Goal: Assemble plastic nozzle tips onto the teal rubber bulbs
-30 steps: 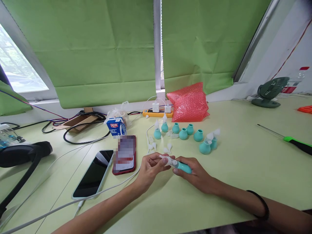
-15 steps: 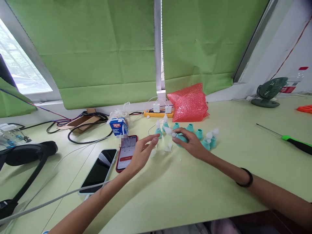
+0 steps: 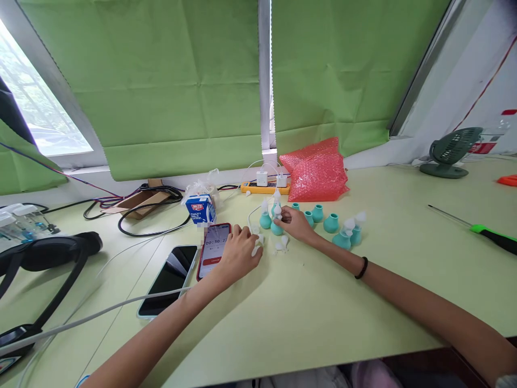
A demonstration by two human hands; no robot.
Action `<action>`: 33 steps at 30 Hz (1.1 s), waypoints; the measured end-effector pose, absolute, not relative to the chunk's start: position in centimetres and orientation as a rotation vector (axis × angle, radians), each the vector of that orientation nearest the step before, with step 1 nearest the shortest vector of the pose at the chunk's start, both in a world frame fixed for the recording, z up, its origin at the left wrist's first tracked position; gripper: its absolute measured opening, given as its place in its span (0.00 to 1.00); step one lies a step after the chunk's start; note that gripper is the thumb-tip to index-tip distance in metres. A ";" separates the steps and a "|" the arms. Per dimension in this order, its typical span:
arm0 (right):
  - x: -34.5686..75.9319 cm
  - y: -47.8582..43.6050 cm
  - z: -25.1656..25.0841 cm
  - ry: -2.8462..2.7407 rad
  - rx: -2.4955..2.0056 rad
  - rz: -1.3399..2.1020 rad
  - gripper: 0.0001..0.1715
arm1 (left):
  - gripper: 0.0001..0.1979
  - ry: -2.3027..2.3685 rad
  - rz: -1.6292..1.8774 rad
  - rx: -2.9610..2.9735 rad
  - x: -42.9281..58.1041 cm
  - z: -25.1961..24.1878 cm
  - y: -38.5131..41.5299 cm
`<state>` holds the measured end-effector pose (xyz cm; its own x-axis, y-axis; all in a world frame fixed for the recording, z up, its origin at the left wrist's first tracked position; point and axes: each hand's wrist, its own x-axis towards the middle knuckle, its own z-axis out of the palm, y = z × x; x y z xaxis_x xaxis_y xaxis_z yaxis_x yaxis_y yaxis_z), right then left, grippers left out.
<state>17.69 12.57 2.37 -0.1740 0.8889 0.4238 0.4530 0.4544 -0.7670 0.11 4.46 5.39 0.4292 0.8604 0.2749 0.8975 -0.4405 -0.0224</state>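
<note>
Right hand [image 3: 298, 224]: thumb and fingers closed together on the pale nozzle [image 3: 277, 210] of a teal bulb [image 3: 277, 229]; bulb upright, nozzle uppermost, over the worktop [image 3: 343, 307], contact of base uncertain.

Left hand [image 3: 241, 251]: palm down, fingers bent and partly spread, at a cluster of translucent pieces [image 3: 258, 241]; whether gripping any, cannot tell.

Just beyond the held bulb: two nozzle-fitted bulbs [image 3: 265, 220], side by side. To its right: four open-necked bulbs [image 3: 331, 223], then two more with translucent tops [image 3: 342, 240], close together. Before it: small white pieces [image 3: 282, 244], loose.

Beside the left hand: red-edged phone [image 3: 214, 251], display lit, partly covered; dark-screened phone [image 3: 172, 277] next to it. Farther back: blue milk carton [image 3: 201, 209], red bubble-wrap bag [image 3: 317, 171]. Far right: green-and-black screwdriver [image 3: 495, 237].
</note>
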 end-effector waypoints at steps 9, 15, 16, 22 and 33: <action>18.9 10.7 3.2 -1.843 -1.129 0.389 0.29 | 0.17 -1.550 -0.270 -2.450 0.4 4.8 5.2; 20.5 10.1 3.4 -2.026 -1.197 0.235 0.30 | 0.21 -1.561 -0.221 -2.442 0.9 3.8 7.5; 20.6 10.1 3.4 -2.066 -1.219 0.216 0.30 | 0.21 -1.564 -0.206 -2.451 1.1 3.7 7.8; 19.9 11.3 2.7 -2.175 -1.275 0.194 0.29 | 0.13 -1.593 -0.134 -2.486 1.9 3.6 8.1; 19.7 12.1 2.1 -2.303 -1.199 0.200 0.22 | 0.11 -1.506 -0.178 -2.628 1.3 3.6 6.1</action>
<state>19.72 12.05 2.07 -0.4649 0.7962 0.3873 0.7174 0.5951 -0.3623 1.28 6.06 3.63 0.5019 0.8509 0.1550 0.8636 -0.5029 -0.0352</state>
